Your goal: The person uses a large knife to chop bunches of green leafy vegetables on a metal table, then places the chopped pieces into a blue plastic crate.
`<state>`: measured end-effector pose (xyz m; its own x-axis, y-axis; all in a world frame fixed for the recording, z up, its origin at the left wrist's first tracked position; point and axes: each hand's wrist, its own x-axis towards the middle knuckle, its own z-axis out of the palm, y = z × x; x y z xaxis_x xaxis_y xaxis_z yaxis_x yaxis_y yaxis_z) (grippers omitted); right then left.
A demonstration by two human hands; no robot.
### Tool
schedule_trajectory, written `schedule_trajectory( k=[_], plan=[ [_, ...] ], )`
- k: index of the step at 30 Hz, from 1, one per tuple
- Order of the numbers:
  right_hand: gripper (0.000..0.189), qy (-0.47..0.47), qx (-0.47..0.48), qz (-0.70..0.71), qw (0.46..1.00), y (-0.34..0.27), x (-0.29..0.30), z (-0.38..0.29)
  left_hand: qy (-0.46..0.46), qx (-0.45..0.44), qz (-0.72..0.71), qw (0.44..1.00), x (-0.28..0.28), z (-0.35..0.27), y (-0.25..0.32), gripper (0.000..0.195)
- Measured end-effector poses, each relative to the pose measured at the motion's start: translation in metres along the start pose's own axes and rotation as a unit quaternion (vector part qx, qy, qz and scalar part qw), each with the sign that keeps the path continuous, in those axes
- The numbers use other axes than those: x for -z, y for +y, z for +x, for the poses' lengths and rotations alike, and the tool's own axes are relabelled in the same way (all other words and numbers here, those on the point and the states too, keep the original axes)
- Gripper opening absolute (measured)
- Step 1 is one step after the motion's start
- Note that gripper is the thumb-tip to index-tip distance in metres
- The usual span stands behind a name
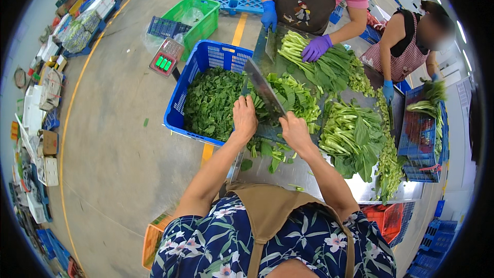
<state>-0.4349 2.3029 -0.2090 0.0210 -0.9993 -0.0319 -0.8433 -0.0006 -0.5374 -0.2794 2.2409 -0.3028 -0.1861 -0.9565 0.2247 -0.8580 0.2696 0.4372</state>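
Note:
My right hand point(296, 130) grips the handle of a large cleaver point(265, 88), whose broad blade slants up and left over chopped leafy greens point(295, 94) on a dark cutting board point(266, 130). My left hand point(244, 117) lies at the board's left edge, its fingertips at the greens beside the blade; whether it grips any leaves cannot be told. Just left of it, a blue plastic crate point(172, 104) holds a deep heap of cut leaves point(216, 102). A pile of uncut leafy greens point(353, 135) lies on the steel table right of the board.
Across the table a co-worker's gloved hands hold a cleaver point(270, 46) and greens point(328, 65). Another co-worker stands at right by a blue crate point(420, 143). A digital scale point(166, 60) and green crate point(204, 19) stand beyond my crate. Stem pieces point(389, 166) line the table's right side.

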Motion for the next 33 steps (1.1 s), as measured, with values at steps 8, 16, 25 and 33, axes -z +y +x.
schedule_trajectory(
  k=[8, 16, 25, 33],
  plan=[
    [0.020, -0.021, 0.003, 0.021, 1.000, -0.011, 0.022, -0.043, -0.039, 0.034, -0.275, 0.960, 0.031, -0.018, -0.018, 0.107],
    [0.015, -0.099, -0.009, -0.067, 0.993, -0.012, -0.037, -0.012, 0.130, -0.049, -0.087, 0.987, 0.004, -0.023, -0.042, 0.024],
    [0.008, -0.046, -0.019, -0.004, 0.999, -0.017, -0.003, -0.043, 0.097, -0.024, -0.193, 0.976, 0.011, -0.049, -0.020, 0.029],
    [0.013, 0.113, -0.261, -0.043, 0.958, 0.033, 0.018, -0.124, 0.017, -0.138, -0.162, 0.977, 0.021, -0.049, 0.043, 0.088]
  ],
)
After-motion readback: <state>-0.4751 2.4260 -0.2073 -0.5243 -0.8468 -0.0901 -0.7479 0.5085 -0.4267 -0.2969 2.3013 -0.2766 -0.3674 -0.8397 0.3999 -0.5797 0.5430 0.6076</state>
